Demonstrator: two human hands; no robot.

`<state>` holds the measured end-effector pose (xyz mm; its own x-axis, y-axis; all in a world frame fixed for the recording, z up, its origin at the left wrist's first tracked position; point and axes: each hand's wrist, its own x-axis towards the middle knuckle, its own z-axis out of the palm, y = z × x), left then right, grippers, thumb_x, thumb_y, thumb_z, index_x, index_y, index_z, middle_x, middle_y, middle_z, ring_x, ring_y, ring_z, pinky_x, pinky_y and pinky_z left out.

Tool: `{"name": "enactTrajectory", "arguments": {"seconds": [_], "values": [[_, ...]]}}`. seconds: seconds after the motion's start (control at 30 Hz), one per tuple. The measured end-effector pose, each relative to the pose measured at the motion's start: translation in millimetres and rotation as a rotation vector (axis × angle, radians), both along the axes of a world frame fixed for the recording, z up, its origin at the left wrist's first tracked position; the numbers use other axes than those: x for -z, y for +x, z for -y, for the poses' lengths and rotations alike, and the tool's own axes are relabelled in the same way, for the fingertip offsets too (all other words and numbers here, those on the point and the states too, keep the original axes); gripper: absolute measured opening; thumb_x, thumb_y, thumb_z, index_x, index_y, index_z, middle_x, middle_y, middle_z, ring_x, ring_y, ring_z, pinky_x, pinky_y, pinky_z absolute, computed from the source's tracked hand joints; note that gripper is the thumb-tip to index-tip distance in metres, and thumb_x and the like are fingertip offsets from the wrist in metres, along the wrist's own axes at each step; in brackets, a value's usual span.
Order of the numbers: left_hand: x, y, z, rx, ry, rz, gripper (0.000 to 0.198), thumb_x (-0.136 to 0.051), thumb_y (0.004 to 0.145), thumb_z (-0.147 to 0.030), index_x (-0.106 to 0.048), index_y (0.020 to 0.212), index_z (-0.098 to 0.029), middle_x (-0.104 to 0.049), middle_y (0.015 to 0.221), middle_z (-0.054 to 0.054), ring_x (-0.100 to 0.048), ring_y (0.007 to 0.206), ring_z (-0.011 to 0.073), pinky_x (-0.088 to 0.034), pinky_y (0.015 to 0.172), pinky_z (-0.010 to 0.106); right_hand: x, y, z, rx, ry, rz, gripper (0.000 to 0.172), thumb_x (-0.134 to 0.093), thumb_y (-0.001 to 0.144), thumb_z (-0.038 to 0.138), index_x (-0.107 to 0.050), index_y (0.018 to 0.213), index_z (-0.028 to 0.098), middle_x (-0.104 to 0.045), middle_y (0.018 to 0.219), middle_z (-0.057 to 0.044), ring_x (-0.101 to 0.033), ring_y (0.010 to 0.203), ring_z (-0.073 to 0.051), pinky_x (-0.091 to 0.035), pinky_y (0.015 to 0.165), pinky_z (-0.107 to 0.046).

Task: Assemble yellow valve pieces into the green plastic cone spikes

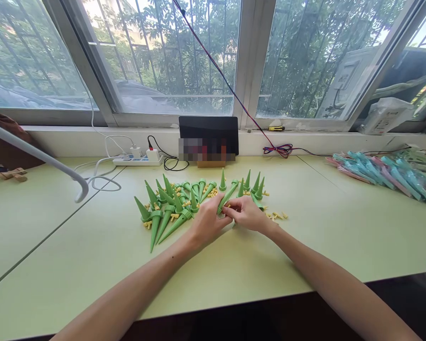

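My left hand (208, 214) is closed around a green plastic watering spike (226, 197), which slants up and to the right above the table. The fingertips of my right hand (249, 214) pinch a small yellow fitting against the side of that spike; most of it is hidden by the fingers. Several more green spikes (166, 219) lie or stand on their caps to the left of my hands. Another group of upright spikes (256, 185) stands just behind my right hand. Loose yellow T-shaped fittings (277, 216) are scattered beyond my right wrist.
The pale yellow-green table (102, 265) runs along a window. A tablet (208, 130) leans at the back, with a power strip (137, 160) and cables to its left. Plastic-wrapped blue and pink packets (390, 175) lie at right. A white curved tube (39, 154) crosses the left side.
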<state>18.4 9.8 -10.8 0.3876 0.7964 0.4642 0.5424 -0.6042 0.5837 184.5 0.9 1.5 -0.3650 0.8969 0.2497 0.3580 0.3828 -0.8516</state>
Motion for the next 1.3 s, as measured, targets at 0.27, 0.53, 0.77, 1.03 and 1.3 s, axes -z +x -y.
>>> {"name": "enactTrajectory", "arguments": {"seconds": [0.27,0.53,0.77,1.03,1.3], "values": [[0.3,-2,-1,0.022,0.015,-0.027,0.022,-0.061,0.079,-0.022,-0.06,0.101,-0.019,-0.068,0.095,0.004,-0.061,0.083,0.0181,-0.047,0.073,0.028,-1.5,-1,3,0.025,0.242,0.162,0.031,-0.051,0.088,0.021,-0.046,0.057,0.019,-0.04,0.056,0.003,-0.034,0.056,-0.011,-0.027,0.055,-0.027],[0.2,-1,0,-0.002,0.022,-0.038,0.02,-0.063,0.076,-0.021,-0.06,0.096,-0.019,-0.066,0.087,0.001,-0.056,0.073,0.0148,-0.044,0.066,0.026,-2.3,1,0,-0.023,0.104,0.059,0.032,-0.052,0.087,0.026,-0.047,0.056,0.018,-0.036,0.055,0.003,-0.033,0.055,-0.01,-0.025,0.052,-0.026],[-0.6,0,1,0.017,0.015,-0.036,0.018,-0.062,0.073,-0.021,-0.057,0.091,-0.02,-0.06,0.081,-0.001,-0.052,0.072,0.0147,-0.04,0.065,0.025,-5.8,6,-2,-0.101,-0.247,-0.073,0.031,-0.059,0.085,0.038,-0.06,0.062,0.018,-0.052,0.057,0.002,-0.052,0.05,-0.012,-0.038,0.048,-0.024],[-1.1,0,2,0.037,0.048,-0.05,0.015,-0.061,0.074,-0.02,-0.055,0.088,-0.021,-0.058,0.077,-0.002,-0.049,0.069,0.0134,-0.038,0.064,0.025,-4.0,10,-5,-0.187,-0.492,-0.261,0.041,-0.077,0.074,0.054,-0.072,0.072,0.014,-0.064,0.069,-0.002,-0.054,0.06,-0.011,-0.049,0.059,-0.026],[-1.1,-1,2,0.033,0.039,-0.037,0.021,-0.062,0.073,-0.02,-0.061,0.094,-0.021,-0.064,0.083,0.0,-0.055,0.073,0.0151,-0.042,0.067,0.026,-5.2,7,-2,-0.139,-0.399,-0.205,0.034,-0.071,0.08,0.048,-0.068,0.068,0.015,-0.061,0.065,-0.001,-0.053,0.058,-0.012,-0.045,0.056,-0.025]]}}
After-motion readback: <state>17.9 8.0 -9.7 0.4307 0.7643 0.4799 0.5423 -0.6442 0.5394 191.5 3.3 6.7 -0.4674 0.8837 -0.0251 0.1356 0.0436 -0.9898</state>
